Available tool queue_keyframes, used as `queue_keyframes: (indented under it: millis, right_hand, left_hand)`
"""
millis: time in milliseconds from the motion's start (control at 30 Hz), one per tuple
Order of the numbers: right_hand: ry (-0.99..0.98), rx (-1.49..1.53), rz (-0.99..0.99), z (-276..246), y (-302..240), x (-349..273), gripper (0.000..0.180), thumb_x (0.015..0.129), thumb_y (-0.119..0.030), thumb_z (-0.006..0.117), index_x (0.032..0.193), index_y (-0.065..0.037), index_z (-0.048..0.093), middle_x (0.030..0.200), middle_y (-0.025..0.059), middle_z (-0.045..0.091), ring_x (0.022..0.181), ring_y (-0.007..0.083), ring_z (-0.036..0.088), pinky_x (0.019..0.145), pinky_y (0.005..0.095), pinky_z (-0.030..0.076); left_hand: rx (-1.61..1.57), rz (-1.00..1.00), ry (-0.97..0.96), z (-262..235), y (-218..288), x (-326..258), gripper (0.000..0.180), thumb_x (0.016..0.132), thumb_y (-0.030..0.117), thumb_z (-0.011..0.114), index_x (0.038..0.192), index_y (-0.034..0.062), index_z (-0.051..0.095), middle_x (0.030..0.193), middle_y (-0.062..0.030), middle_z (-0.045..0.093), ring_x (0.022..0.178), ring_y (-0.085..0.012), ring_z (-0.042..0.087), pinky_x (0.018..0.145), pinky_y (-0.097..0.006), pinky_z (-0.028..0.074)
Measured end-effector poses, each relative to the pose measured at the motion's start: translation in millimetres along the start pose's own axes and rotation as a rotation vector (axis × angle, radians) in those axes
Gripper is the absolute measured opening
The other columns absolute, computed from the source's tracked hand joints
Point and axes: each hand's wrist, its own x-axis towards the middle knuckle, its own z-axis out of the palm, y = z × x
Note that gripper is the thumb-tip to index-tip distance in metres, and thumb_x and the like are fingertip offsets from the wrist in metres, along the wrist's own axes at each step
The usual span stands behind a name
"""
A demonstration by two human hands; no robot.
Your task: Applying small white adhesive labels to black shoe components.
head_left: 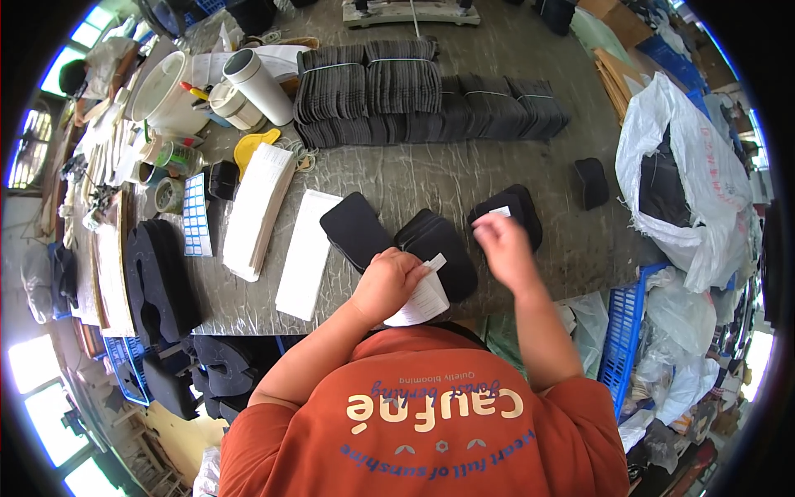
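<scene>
Taking the middle stack of black pads (447, 261) as our clock's centre, we find the left hand (391, 279) at eight o'clock, its grip closed on a small batch of printed white papers (424, 303), which hangs over the pads' near edge at about six. Just beside its fingers we notice a narrow white tab (436, 262) sticking up. The right hand (505, 248) sits at three o'clock, blurred, with its fingers bent close to a white slip (502, 211) on the right pad stack (527, 225) — we cannot tell whether that grip is wide or pinching something. At nine lies the left pad stack (354, 228), and at two, well apart, we see a lone black pad (590, 184). Tied black bundles (368, 83) fill twelve o'clock farther across the grey tabletop (381, 170). Toward half past eight we have a long white paper strip (306, 257); past it, between nine and ten, a thick pile of white strips (258, 207). A white cup (259, 87) leans between ten and eleven, and between two and three — at the tabletop's far right — we see an open white sack (720, 186).
</scene>
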Motion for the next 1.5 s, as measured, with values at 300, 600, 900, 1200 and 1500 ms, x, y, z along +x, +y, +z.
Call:
queue_keyframes:
  millis: [300, 600, 900, 1200, 1500]
  right_hand:
    - [0.024, 0.390, -0.186, 43.6, -19.6, -23.5, 0.008, 0.085, 0.000, 0.062, 0.081, 0.000, 0.055, 0.073, 0.0035, 0.057, 0.066, 0.0088, 0.053, 0.062, 0.0240, 0.045]
    - [0.010, 0.105, 0.030, 54.8, 8.5, -4.3, 0.006, 0.082, -0.001, 0.064, 0.080, 0.002, 0.059, 0.069, 0.0122, 0.064, 0.062, 0.0178, 0.062, 0.060, 0.0298, 0.048]
    - [0.000, 0.085, 0.029, 57.7, 14.2, -3.4, 0.007, 0.081, -0.003, 0.066, 0.081, 0.001, 0.060, 0.070, 0.0135, 0.064, 0.062, 0.0214, 0.063, 0.059, 0.0316, 0.049]
    - [0.008, 0.026, 0.000, 57.3, 12.9, -2.4, 0.009, 0.080, -0.003, 0.067, 0.078, 0.002, 0.060, 0.070, 0.0140, 0.064, 0.062, 0.0242, 0.064, 0.059, 0.0333, 0.049]
    - [0.082, -0.017, 0.101, 59.7, 10.7, 0.5, 0.036, 0.075, -0.002, 0.072, 0.104, -0.001, 0.052, 0.068, 0.0128, 0.063, 0.060, 0.0277, 0.062, 0.058, 0.0357, 0.049]
  left_hand:
    - [-0.185, -0.430, 0.009, -7.5, 2.1, -3.0, 0.033, 0.090, 0.025, 0.061, 0.075, -0.0043, 0.062, 0.062, -0.0140, 0.061, 0.050, -0.0305, 0.052, 0.054, -0.040, 0.045]
    - [0.378, 0.313, -0.099, 18.5, -9.6, -13.8, 0.023, 0.082, 0.019, 0.066, 0.076, -0.0027, 0.060, 0.116, -0.0207, 0.061, 0.118, -0.0327, 0.053, 0.100, -0.038, 0.043]
    - [0.368, 0.292, -0.111, 19.7, -8.7, -12.7, 0.022, 0.082, 0.018, 0.066, 0.077, -0.0026, 0.060, 0.115, -0.0195, 0.062, 0.117, -0.0320, 0.054, 0.101, -0.037, 0.042]
    - [0.534, 0.275, -0.208, 20.9, 0.0, -7.3, 0.025, 0.087, 0.025, 0.059, 0.084, 0.0010, 0.066, 0.131, -0.0137, 0.053, 0.113, -0.0259, 0.053, 0.097, -0.039, 0.040]
    - [0.626, 0.247, -0.237, 22.9, 9.9, 3.8, 0.025, 0.086, 0.030, 0.060, 0.080, 0.0062, 0.068, 0.130, -0.0072, 0.054, 0.090, -0.0190, 0.053, 0.081, -0.035, 0.042]
